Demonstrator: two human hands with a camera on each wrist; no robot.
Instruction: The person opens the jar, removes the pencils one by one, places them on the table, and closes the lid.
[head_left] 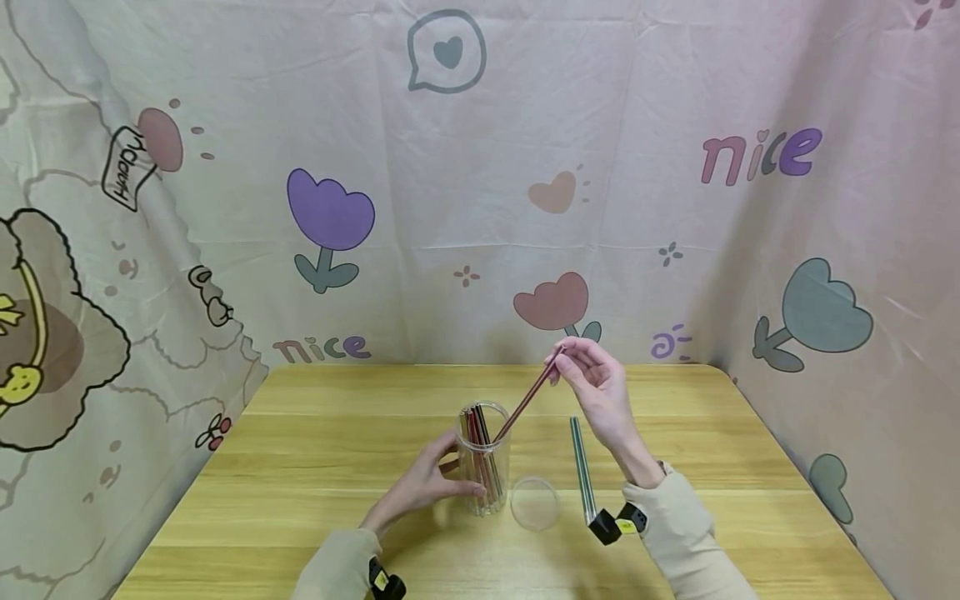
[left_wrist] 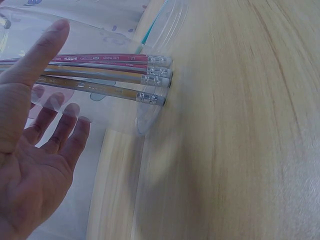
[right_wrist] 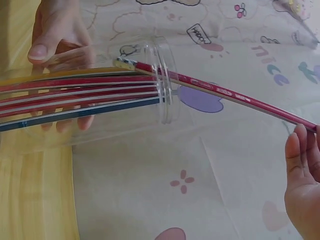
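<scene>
A clear plastic jar (head_left: 501, 479) stands upright on the table with several pencils (left_wrist: 100, 75) inside, red, yellow-brown and dark ones. My left hand (head_left: 422, 490) grips it round the side, the thumb across the near wall and the fingers behind. Above and right of the jar, my right hand (head_left: 600, 392) pinches a red pencil (head_left: 531, 393) near its upper end. That pencil slants down to the left, and its eraser end (right_wrist: 125, 63) is inside the jar's mouth in the right wrist view.
A round clear lid (head_left: 536, 503) lies flat on the wooden table (head_left: 315, 450), just right of the jar. Teal pencils (head_left: 582, 467) lie together farther right, beside my right forearm. A printed cloth (head_left: 465, 167) hangs behind the table and along both sides.
</scene>
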